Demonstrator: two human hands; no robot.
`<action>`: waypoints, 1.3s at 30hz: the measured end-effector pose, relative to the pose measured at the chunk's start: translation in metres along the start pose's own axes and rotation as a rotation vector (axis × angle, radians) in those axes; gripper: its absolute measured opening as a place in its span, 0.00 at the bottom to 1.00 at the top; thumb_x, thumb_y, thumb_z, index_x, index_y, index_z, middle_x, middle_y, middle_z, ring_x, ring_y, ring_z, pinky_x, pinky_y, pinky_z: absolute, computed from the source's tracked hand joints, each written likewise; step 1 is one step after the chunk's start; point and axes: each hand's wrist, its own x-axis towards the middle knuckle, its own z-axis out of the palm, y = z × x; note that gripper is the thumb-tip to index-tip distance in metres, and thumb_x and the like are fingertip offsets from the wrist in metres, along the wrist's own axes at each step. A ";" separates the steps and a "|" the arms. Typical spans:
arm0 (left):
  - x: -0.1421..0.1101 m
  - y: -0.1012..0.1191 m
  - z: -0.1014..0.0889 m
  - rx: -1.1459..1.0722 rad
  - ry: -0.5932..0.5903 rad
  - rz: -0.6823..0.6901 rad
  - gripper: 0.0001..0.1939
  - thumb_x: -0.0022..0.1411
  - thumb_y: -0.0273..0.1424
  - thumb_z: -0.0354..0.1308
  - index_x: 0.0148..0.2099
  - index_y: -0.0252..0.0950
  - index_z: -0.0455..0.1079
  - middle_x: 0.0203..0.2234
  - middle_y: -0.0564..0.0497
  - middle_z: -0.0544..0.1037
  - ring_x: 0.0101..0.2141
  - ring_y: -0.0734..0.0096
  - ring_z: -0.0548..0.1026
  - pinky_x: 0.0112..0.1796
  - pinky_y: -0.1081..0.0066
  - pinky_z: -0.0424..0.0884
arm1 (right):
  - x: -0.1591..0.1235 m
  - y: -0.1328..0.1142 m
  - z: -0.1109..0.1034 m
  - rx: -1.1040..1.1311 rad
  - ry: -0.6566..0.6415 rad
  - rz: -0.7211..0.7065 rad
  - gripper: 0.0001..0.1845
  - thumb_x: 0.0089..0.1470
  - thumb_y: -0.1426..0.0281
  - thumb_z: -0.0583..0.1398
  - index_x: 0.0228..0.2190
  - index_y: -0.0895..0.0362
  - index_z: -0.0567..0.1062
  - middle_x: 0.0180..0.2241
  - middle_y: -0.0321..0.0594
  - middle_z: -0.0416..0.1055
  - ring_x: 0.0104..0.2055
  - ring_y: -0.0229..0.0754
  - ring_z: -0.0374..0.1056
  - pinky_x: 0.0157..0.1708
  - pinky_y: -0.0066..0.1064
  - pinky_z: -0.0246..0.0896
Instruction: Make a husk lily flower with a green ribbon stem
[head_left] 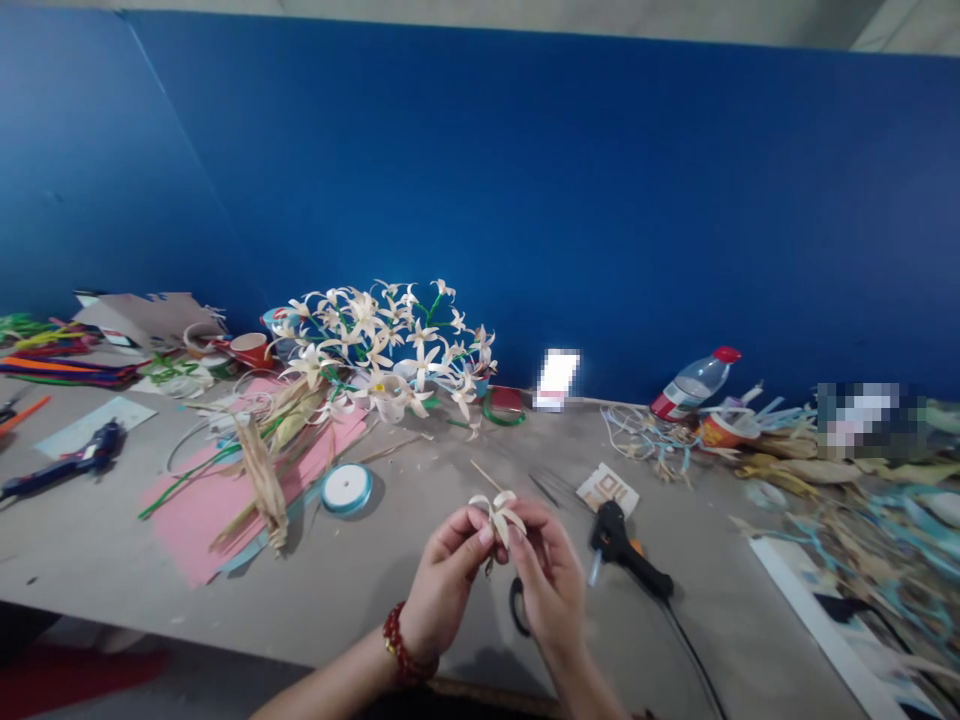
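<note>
Between my two hands is a cream-coloured handmade flower [501, 515] with several curled petals, held above the table near its front edge. My left hand [459, 555], with a red beaded bracelet at the wrist, pinches the flower from the left. From the other side, the fingers of my right hand [546, 560] are closed on its petals. Part of the flower's base is hidden by my fingers. Black scissors [517, 605] lie partly covered beneath my right hand. To the right rests a black hot glue gun [626, 550] with its cord trailing forward.
Finished flowers [382, 345] on green stems stand in cups at the back. A ribbon spool [346, 488], pink paper [187, 520] and dried husks [262, 480] lie left. On the right are a bottle [694, 385], a power strip [817, 620] and tangled scraps. A blue partition [525, 200] closes the back.
</note>
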 end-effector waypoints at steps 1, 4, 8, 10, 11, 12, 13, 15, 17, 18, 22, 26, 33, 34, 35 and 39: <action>0.000 0.000 0.000 -0.018 0.001 -0.010 0.07 0.58 0.31 0.65 0.31 0.33 0.71 0.27 0.52 0.73 0.30 0.75 0.69 0.37 0.74 0.64 | 0.001 -0.001 0.001 0.004 0.005 0.019 0.04 0.59 0.67 0.61 0.34 0.54 0.75 0.35 0.39 0.71 0.31 0.38 0.68 0.27 0.26 0.66; 0.000 0.001 -0.003 -0.084 0.018 -0.077 0.08 0.57 0.30 0.65 0.31 0.33 0.71 0.24 0.52 0.73 0.29 0.75 0.70 0.35 0.75 0.64 | 0.004 -0.006 0.004 0.032 0.008 0.058 0.06 0.59 0.65 0.62 0.32 0.54 0.74 0.33 0.38 0.70 0.24 0.34 0.65 0.24 0.26 0.65; 0.002 -0.001 -0.007 -0.173 0.001 -0.150 0.06 0.59 0.29 0.64 0.32 0.32 0.71 0.24 0.52 0.73 0.27 0.76 0.70 0.34 0.75 0.65 | 0.007 -0.008 0.006 0.083 0.003 0.123 0.07 0.57 0.65 0.63 0.31 0.55 0.73 0.29 0.35 0.70 0.23 0.34 0.67 0.22 0.25 0.66; 0.003 -0.001 -0.008 -0.200 -0.011 -0.155 0.05 0.60 0.28 0.62 0.32 0.33 0.72 0.24 0.52 0.73 0.26 0.76 0.69 0.34 0.74 0.65 | 0.008 -0.008 0.006 0.098 -0.021 0.139 0.06 0.57 0.66 0.63 0.32 0.56 0.72 0.29 0.35 0.70 0.22 0.33 0.67 0.21 0.24 0.65; 0.002 -0.001 -0.009 -0.206 -0.012 -0.159 0.04 0.61 0.28 0.62 0.33 0.33 0.72 0.24 0.52 0.73 0.26 0.76 0.69 0.34 0.74 0.65 | 0.009 -0.008 0.005 0.101 -0.040 0.144 0.06 0.57 0.66 0.62 0.32 0.56 0.72 0.29 0.35 0.70 0.22 0.33 0.67 0.20 0.24 0.65; 0.002 -0.001 -0.009 -0.210 -0.010 -0.160 0.04 0.61 0.27 0.61 0.33 0.33 0.72 0.24 0.52 0.73 0.26 0.76 0.69 0.35 0.74 0.65 | 0.010 -0.008 0.005 0.099 -0.060 0.150 0.06 0.58 0.66 0.62 0.32 0.56 0.71 0.29 0.35 0.70 0.21 0.33 0.67 0.20 0.24 0.64; 0.001 -0.001 -0.009 -0.212 -0.009 -0.162 0.04 0.61 0.27 0.61 0.33 0.32 0.72 0.24 0.52 0.72 0.26 0.76 0.69 0.35 0.73 0.65 | 0.011 -0.008 0.004 0.090 -0.082 0.154 0.06 0.58 0.66 0.62 0.32 0.56 0.71 0.29 0.35 0.69 0.21 0.33 0.66 0.20 0.24 0.63; 0.000 -0.001 -0.009 -0.217 -0.013 -0.162 0.04 0.62 0.27 0.60 0.33 0.32 0.72 0.24 0.52 0.72 0.26 0.76 0.68 0.35 0.73 0.65 | 0.012 -0.009 0.002 0.044 -0.122 0.150 0.06 0.59 0.66 0.60 0.33 0.56 0.71 0.28 0.35 0.69 0.22 0.33 0.66 0.20 0.24 0.63; 0.000 -0.002 -0.010 -0.225 -0.025 -0.160 0.05 0.62 0.27 0.60 0.33 0.32 0.72 0.23 0.52 0.72 0.26 0.76 0.68 0.36 0.72 0.65 | 0.012 -0.009 -0.001 -0.040 -0.141 0.127 0.07 0.60 0.66 0.59 0.32 0.56 0.72 0.29 0.37 0.70 0.24 0.35 0.67 0.22 0.26 0.64; 0.000 -0.002 -0.011 -0.231 -0.030 -0.160 0.05 0.62 0.27 0.60 0.33 0.32 0.72 0.23 0.52 0.72 0.26 0.76 0.68 0.36 0.72 0.65 | 0.013 -0.010 -0.003 -0.089 -0.150 0.109 0.07 0.61 0.66 0.59 0.32 0.56 0.73 0.29 0.38 0.70 0.26 0.37 0.68 0.24 0.26 0.65; 0.000 -0.002 -0.013 -0.248 -0.034 -0.181 0.06 0.61 0.29 0.61 0.32 0.31 0.71 0.23 0.52 0.71 0.27 0.76 0.68 0.36 0.72 0.65 | 0.013 -0.010 -0.008 -0.245 -0.189 0.042 0.09 0.62 0.66 0.57 0.31 0.56 0.73 0.28 0.38 0.71 0.30 0.40 0.69 0.31 0.30 0.66; 0.000 0.000 -0.012 -0.266 -0.028 -0.214 0.07 0.60 0.30 0.63 0.33 0.32 0.70 0.23 0.53 0.68 0.27 0.76 0.66 0.35 0.72 0.64 | 0.016 -0.004 -0.013 -0.262 -0.116 0.058 0.12 0.63 0.63 0.55 0.31 0.56 0.71 0.26 0.36 0.69 0.27 0.38 0.67 0.29 0.29 0.63; -0.001 0.003 -0.012 -0.173 -0.031 -0.174 0.09 0.59 0.32 0.65 0.33 0.32 0.70 0.23 0.54 0.67 0.26 0.77 0.65 0.34 0.73 0.63 | 0.014 0.007 -0.026 -0.134 -0.052 0.140 0.24 0.64 0.56 0.52 0.19 0.53 0.60 0.16 0.29 0.54 0.17 0.34 0.51 0.18 0.27 0.49; -0.001 0.003 -0.014 -0.134 -0.022 -0.160 0.10 0.59 0.33 0.65 0.33 0.32 0.70 0.23 0.53 0.68 0.26 0.76 0.65 0.34 0.72 0.63 | 0.012 0.007 -0.027 -0.149 -0.072 0.148 0.24 0.64 0.56 0.53 0.19 0.53 0.61 0.16 0.29 0.54 0.17 0.34 0.51 0.18 0.27 0.49; -0.001 0.003 -0.017 -0.085 -0.013 -0.135 0.10 0.58 0.34 0.65 0.32 0.32 0.70 0.23 0.53 0.69 0.27 0.76 0.66 0.34 0.72 0.63 | 0.009 0.008 -0.029 -0.173 -0.093 0.154 0.24 0.63 0.56 0.54 0.19 0.54 0.63 0.16 0.29 0.56 0.18 0.34 0.53 0.19 0.27 0.51; 0.001 0.006 -0.032 0.158 0.039 0.058 0.11 0.56 0.36 0.67 0.32 0.34 0.70 0.25 0.51 0.73 0.30 0.71 0.69 0.36 0.71 0.63 | -0.002 0.015 -0.036 -0.252 -0.169 0.199 0.18 0.61 0.56 0.56 0.28 0.56 0.72 0.22 0.33 0.66 0.24 0.37 0.64 0.26 0.26 0.61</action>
